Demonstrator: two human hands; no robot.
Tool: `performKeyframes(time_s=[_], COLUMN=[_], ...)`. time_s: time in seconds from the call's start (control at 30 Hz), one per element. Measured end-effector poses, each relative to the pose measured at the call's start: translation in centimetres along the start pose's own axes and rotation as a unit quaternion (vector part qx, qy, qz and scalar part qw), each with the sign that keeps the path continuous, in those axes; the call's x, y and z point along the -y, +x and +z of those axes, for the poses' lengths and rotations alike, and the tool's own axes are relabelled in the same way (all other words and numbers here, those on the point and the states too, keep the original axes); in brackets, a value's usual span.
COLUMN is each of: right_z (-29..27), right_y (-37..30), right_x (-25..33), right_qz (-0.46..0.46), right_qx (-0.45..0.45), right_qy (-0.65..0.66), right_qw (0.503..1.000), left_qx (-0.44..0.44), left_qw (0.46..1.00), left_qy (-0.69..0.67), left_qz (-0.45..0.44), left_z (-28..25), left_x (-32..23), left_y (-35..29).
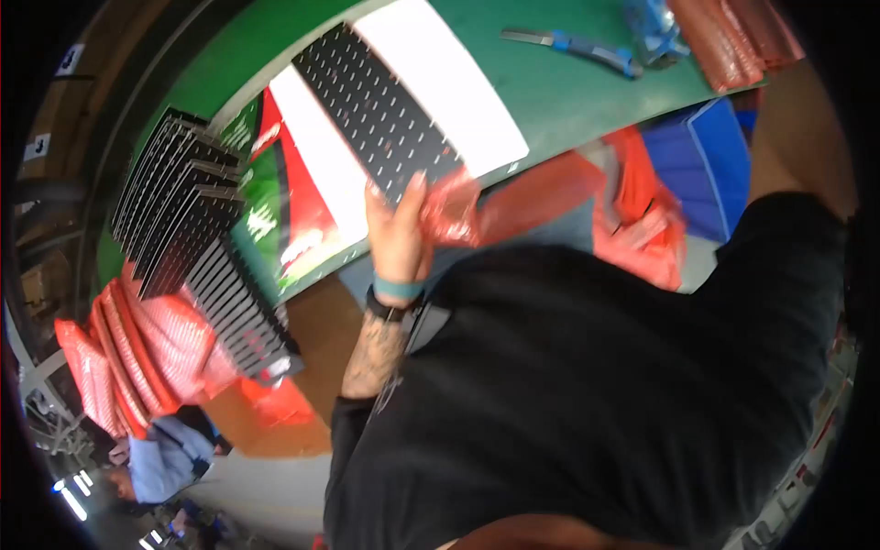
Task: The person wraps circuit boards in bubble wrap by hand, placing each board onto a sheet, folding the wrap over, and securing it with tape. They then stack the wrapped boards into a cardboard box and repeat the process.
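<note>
My left hand grips the near end of a black panel with rows of small pale slots. The thumb and fingers close around that end. The panel lies slantwise over white sheets on the green table. Thin red plastic film bunches beside my left hand at the panel's near end and trails to the right along the table edge. My bare right forearm reaches up at the right rim, but its hand is out of the picture.
Stacked black slotted panels and red bubble-wrap bundles stand at left. A blue-handled utility knife lies on the table near a red plastic roll. A blue bin is below the edge. Another person is at lower left.
</note>
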State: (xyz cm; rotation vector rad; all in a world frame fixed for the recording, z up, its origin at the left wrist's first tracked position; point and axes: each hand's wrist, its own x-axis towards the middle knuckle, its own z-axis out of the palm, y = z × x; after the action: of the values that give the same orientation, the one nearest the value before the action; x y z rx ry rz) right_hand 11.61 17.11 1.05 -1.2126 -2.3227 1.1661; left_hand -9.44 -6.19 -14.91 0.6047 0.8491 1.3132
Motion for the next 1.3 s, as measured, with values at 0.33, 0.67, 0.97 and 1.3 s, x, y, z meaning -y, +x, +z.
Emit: performKeyframes(time_s=[0.33,0.67,0.97,1.3], right_z=[3.7,11.3,0.8,0.5], right_y=[3.8,13.6,8.5,-11.6], right_x=[-1.3,-1.3,5.9,23.2], right_qz=[-0.024,-0.032,-0.07,-0.176], right_qx=[0.058,0.088,0.105,-0.022], right_qy=[0.099,-0.249,-0.079,-0.285], right_qw=[0.993,0.964,0.989,0.942], left_qx=[-0.041,-0.048,-0.012,0.021], left_qw=[0.999,0.999,0.992,0.982], left_qy=[-0.015,0.006,0.117,-0.188], left_qz=[0.001,0.021,0.054,-0.012], left_z=[-0.5,-1.4,-0.9,0.4], left_x=[0.1,1.3,0.7,-3.9], left_y=[-3.1,-3.9,-2.3,6.2])
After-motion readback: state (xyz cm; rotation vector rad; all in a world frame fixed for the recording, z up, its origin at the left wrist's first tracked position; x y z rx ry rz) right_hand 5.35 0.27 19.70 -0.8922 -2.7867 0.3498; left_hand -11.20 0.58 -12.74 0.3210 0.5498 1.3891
